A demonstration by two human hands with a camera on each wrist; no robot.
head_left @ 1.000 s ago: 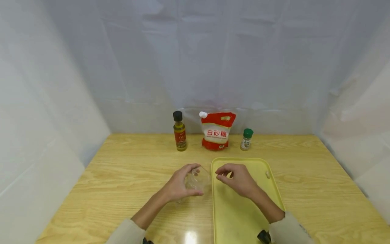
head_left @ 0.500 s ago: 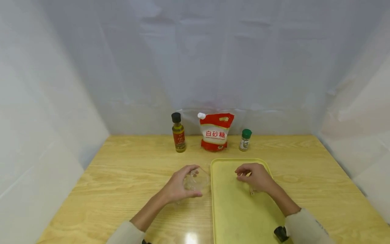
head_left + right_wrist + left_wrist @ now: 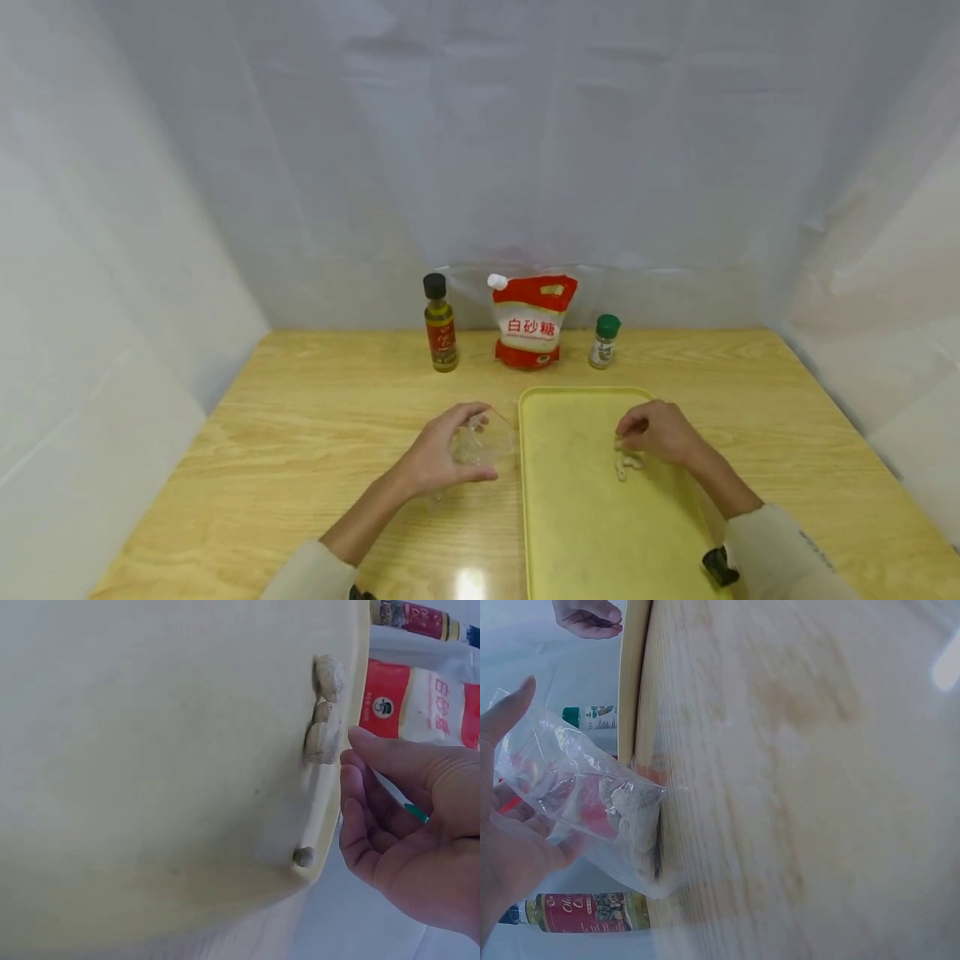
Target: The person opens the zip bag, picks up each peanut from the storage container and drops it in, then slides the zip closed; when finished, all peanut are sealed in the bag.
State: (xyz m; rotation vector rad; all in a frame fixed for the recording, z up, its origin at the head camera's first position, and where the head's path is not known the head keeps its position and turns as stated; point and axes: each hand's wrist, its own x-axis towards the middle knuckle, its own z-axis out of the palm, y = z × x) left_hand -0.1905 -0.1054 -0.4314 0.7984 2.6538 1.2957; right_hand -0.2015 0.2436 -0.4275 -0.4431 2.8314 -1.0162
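My left hand (image 3: 442, 454) holds a clear plastic bag (image 3: 486, 437) with thumb and fingers spread at its mouth, left of the yellow tray (image 3: 577, 533). Several peanuts (image 3: 634, 817) lie in the bottom of the bag in the left wrist view. My right hand (image 3: 660, 432) hovers low over the tray's far right part, fingers loosely bent. Its fingertips come right at a small cluster of unshelled peanuts (image 3: 621, 471). In the right wrist view, thumb and index tips overlap the edge beside these, with nothing seen between them. Another peanut (image 3: 304, 857) lies nearer the tray's corner.
Along the back of the wooden table (image 3: 337, 392) stand an olive oil bottle (image 3: 442, 333), a red and white sugar pouch (image 3: 534, 325) and a green-capped spice jar (image 3: 603, 343). White sheeting (image 3: 510, 150) hangs behind and at both sides.
My right hand has moved right, from beside the bag over to the peanuts on the tray. My left hand keeps the bag in place.
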